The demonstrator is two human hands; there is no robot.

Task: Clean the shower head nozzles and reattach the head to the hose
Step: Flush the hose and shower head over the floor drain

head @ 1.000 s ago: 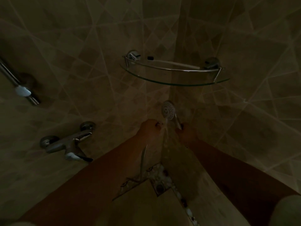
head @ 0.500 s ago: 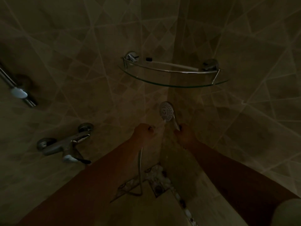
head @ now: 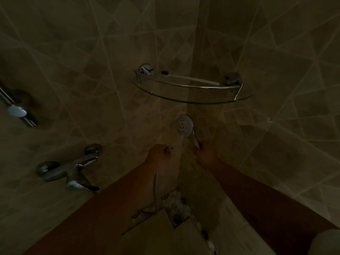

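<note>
Grip: right hand [head: 205, 156] held the round white shower head [head: 185, 126] by its handle at frame centre; left hand [head: 159, 155] gripped the thin metal hose [head: 156, 188].
Shelf: curved glass corner shelf [head: 193, 102] carried a pale stick-like item [head: 193, 79], above.
Around: chrome mixer tap [head: 70, 167], lower left.

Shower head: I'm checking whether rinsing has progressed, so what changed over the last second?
Little changed. The right hand holds the shower head by its handle, face toward the camera, as before; the head sits slightly more upright. The left hand stays curled round the hose end, with water streaming between the hands. The view shifted a little. The glass shelf and mixer tap are unchanged.
</note>
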